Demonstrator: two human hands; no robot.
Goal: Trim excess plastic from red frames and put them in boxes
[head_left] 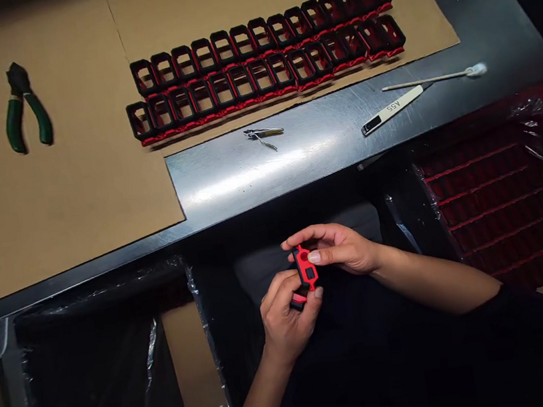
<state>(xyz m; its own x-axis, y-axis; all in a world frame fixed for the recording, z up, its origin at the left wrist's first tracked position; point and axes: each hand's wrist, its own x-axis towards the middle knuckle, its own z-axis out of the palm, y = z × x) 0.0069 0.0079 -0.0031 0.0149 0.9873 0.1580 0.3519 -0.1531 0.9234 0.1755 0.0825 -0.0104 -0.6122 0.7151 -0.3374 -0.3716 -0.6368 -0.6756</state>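
Below the table's front edge, over my lap, both hands pinch a small red and black plastic part [306, 271]. My right hand [341, 247] grips its upper end with thumb and fingers. My left hand [285, 316] holds its lower end from below, fingers curled round it. On the cardboard sheet [71, 184] farther back stand two long rows of black and red frame parts [261, 57], side by side.
Green-handled pliers [24, 107] lie on the cardboard at the left. Nail clippers [263, 134], a white strip marked A55 [392, 109] and a swab stick [436, 78] lie on the metal table [295, 153]. A plastic-lined box of red parts [499, 205] sits at the right, a dark lined bin [97, 369] at the left.
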